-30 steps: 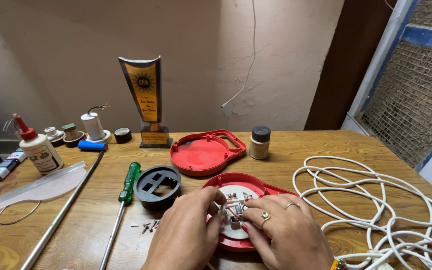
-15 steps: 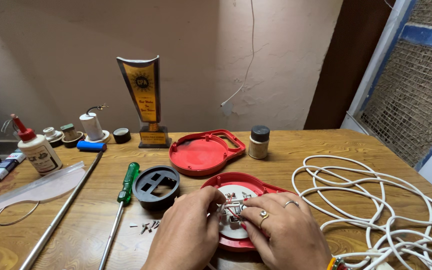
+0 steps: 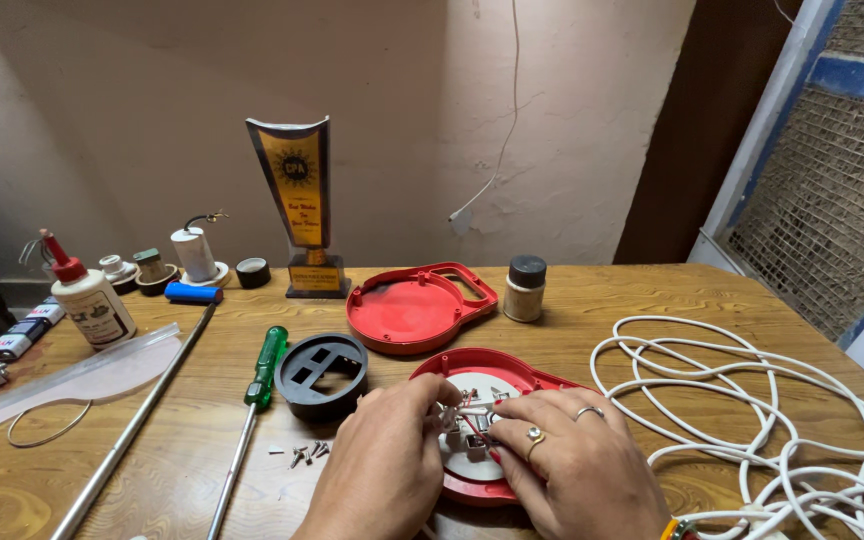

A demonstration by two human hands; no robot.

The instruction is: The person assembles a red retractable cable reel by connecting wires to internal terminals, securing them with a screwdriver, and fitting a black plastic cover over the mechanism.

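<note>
Green screwdriver (image 3: 261,366), glue bottle (image 3: 90,301), trophy (image 3: 297,205), white cable (image 3: 752,400)

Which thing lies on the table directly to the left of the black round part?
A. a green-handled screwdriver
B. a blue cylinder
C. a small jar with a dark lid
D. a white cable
A: the green-handled screwdriver lies just left of the black round part, its shaft pointing toward the near table edge, while the white cable is coiled far to the right.

Left hand (image 3: 387,470) and right hand (image 3: 572,465) pinch white wires (image 3: 467,412) inside a red casing (image 3: 512,375).
</note>
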